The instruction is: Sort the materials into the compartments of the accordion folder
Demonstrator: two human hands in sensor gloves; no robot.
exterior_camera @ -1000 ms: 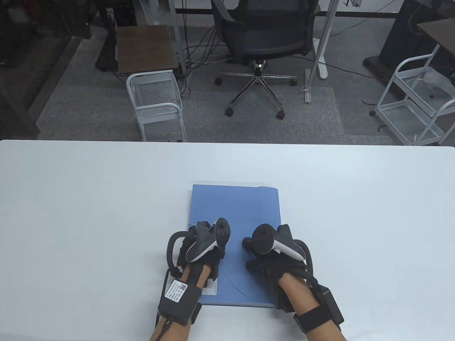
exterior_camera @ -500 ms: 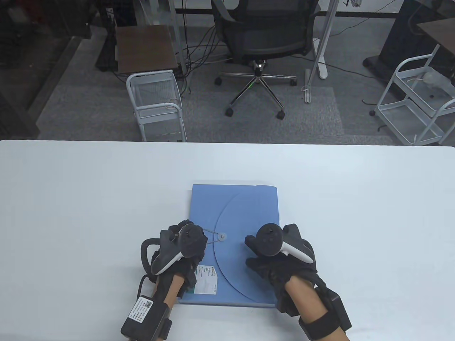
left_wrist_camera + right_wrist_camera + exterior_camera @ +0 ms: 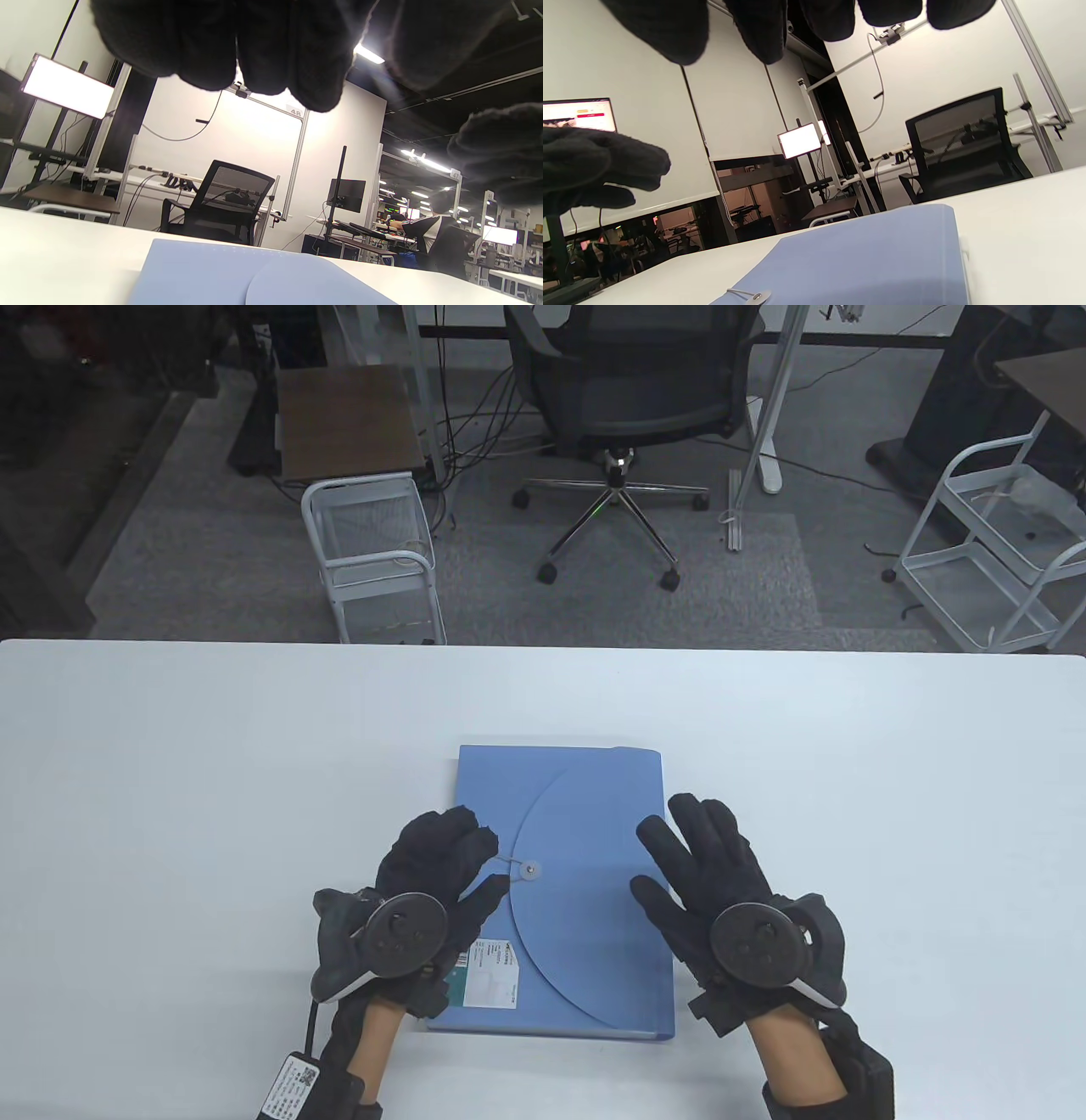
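A blue accordion folder [image 3: 585,814] lies flat and closed on the white table [image 3: 170,780], its round flap fastened by a button [image 3: 531,869] with a thin string. My left hand [image 3: 478,858] is open over the folder's left edge, and the string's end lies by its fingers. My right hand [image 3: 668,855] is open with fingers spread over the folder's right edge. In the left wrist view the fingers [image 3: 263,51] hang above the folder [image 3: 220,275] and hold nothing. In the right wrist view the fingers [image 3: 755,25] are also clear of the folder [image 3: 874,254].
A white label [image 3: 490,976] sits on the folder's near left corner. Beyond the table's far edge stand an office chair [image 3: 628,398], a white wire cart [image 3: 373,551] and a second cart [image 3: 993,551].
Both hands have opened and flattened, with fingers now stretched forward. The left hand has moved left off the flap, uncovering the button and string. The folder has stayed in place.
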